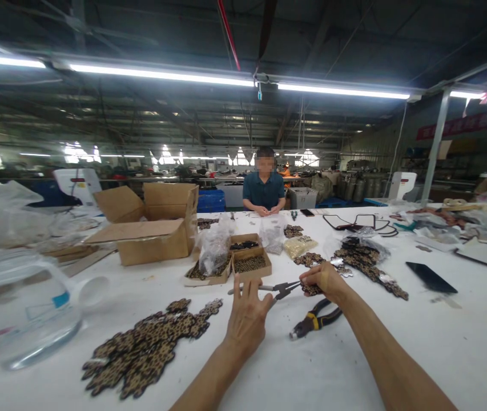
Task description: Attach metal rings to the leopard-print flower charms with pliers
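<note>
A table (375,365) bore a carton (153,246) and, nearer, a spotted pile (144,345); the left hand (247,317) and right hand (327,279) both gripped, the left holding pliers (281,291), the right pinching a spotted patch (312,290) at the pliers' tips

No text can be read: the red banner (466,124) and clear jug (23,317) bear blurred print.

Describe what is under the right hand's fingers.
A leopard-patterned piece shows below the right hand, by the tips of the grey-handled pliers. The fingers cover its upper part.
</note>
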Demonstrator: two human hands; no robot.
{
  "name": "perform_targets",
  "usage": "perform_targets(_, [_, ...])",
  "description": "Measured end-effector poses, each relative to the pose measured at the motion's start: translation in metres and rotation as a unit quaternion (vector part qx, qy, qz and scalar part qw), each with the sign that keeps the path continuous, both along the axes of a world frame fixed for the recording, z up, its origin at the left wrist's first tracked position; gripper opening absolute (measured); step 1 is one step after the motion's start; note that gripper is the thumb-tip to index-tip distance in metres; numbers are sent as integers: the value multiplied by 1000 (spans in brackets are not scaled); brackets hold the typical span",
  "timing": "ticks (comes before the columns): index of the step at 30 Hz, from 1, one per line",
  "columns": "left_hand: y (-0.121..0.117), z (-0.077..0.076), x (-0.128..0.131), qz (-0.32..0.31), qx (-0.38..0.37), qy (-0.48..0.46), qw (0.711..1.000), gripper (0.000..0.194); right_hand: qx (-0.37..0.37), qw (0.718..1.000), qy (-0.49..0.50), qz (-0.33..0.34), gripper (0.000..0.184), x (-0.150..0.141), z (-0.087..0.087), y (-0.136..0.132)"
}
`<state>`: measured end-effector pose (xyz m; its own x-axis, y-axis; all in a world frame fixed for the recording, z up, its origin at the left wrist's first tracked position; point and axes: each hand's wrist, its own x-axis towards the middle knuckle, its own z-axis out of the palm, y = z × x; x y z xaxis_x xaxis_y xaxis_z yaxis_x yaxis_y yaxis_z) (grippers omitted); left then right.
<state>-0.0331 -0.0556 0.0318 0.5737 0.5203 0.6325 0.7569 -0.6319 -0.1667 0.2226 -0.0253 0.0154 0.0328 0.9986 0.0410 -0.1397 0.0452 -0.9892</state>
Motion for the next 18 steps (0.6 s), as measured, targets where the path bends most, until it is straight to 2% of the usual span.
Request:
perform_targets(3, [-1, -2, 1, 16, -5, 13, 1000, 28, -17, 1000, 2, -14, 17, -2, -2, 2])
perform_targets(13, [-10, -8, 14, 79, 1, 37, 996, 31, -35, 999, 5, -40, 19, -2, -7, 5])
perform_targets(18, [-10, -8, 13, 97, 18, 31, 995, 26, -36, 999, -3, -35, 17, -4, -6, 4])
